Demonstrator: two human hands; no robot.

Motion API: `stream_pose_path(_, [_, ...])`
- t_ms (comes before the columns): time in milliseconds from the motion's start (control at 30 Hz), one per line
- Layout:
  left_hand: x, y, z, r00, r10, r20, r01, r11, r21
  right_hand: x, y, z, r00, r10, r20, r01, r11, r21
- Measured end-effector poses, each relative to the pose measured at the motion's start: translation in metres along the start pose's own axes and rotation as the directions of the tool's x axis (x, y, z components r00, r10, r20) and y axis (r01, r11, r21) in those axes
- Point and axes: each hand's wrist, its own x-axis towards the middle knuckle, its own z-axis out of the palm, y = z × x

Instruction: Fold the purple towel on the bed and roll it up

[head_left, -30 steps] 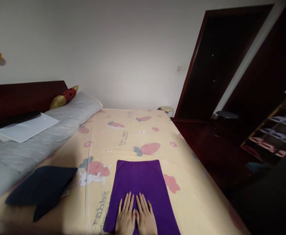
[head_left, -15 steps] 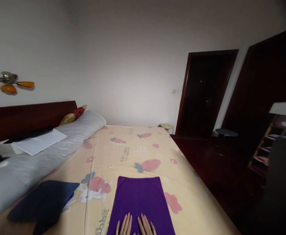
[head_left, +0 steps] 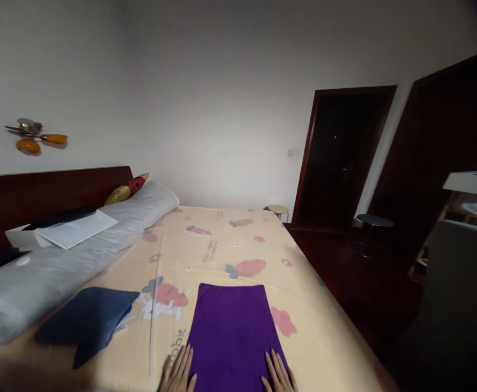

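Observation:
A smooth purple cloth lies flat on the bed, its far edge straight and its near end cut off by the bottom of the view. My left hand rests at the cloth's left edge, fingers stretched out and lying flat, partly over the bed sheet. At the right edge, my right hand lies on the cloth with its fingers extended and slightly apart. Neither hand holds anything. Both wrists are out of view.
Left of the cloth lies a dark blue folded item on the patterned sheet. A long grey bolster runs along the headboard, with a white box behind it. Stools stand near the door.
My hands have moved apart, from the middle of the purple cloth out to its left and right edges. The view has shifted slightly.

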Motion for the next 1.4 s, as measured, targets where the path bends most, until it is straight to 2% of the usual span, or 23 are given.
stream_pose_path(100, [0.003, 0.002, -0.002, 0.991, 0.08, -0.108, -0.074, 0.996, 0.051, 0.004, -0.018, -0.016, 0.999, -0.043, 0.016, 0.042, 0.999, 0.024])
stream_pose_path(200, [0.011, 0.014, -0.008, 0.981, 0.128, -0.148, -0.116, 0.989, 0.089, 0.011, -0.046, -0.024, 0.995, -0.095, 0.043, 0.092, 0.994, 0.058])
stream_pose_path(400, [0.043, 0.06, -0.013, 0.977, 0.199, -0.071, -0.197, 0.98, 0.025, 0.027, -0.096, -0.014, 0.977, -0.165, 0.136, 0.147, 0.98, 0.134])
stream_pose_path(600, [0.076, 0.099, -0.006, 0.961, 0.276, 0.031, -0.275, 0.961, -0.027, 0.053, -0.113, -0.001, 0.946, -0.251, 0.203, 0.219, 0.961, 0.17])
stream_pose_path(800, [0.123, 0.102, 0.004, 0.943, 0.329, 0.046, -0.329, 0.944, -0.002, 0.091, -0.102, 0.005, 0.954, -0.236, 0.183, 0.211, 0.966, 0.147])
stream_pose_path(1000, [0.181, 0.097, 0.015, 0.961, 0.274, 0.033, -0.273, 0.962, -0.024, 0.151, -0.088, 0.012, 0.945, -0.261, 0.197, 0.244, 0.964, 0.106])
stream_pose_path(1100, [0.207, 0.08, 0.016, 0.978, 0.209, 0.023, -0.209, 0.978, -0.026, 0.182, -0.07, 0.01, 0.947, -0.229, 0.225, 0.217, 0.973, 0.078])
stream_pose_path(1200, [0.223, 0.05, 0.014, 0.991, 0.13, 0.024, -0.13, 0.991, -0.011, 0.203, -0.038, 0.007, 0.963, -0.139, 0.229, 0.136, 0.99, 0.029])
stream_pose_path(1300, [0.228, 0.022, 0.012, 1.0, 0.008, 0.028, -0.009, 1.0, 0.022, 0.21, 0.001, 0.006, 0.984, 0.015, 0.177, -0.008, 0.999, -0.041])
stream_pose_path(1400, [0.229, 0.013, 0.008, 0.997, -0.06, 0.043, 0.058, 0.997, 0.049, 0.21, 0.022, 0.007, 0.984, 0.119, 0.136, -0.109, 0.991, -0.083])
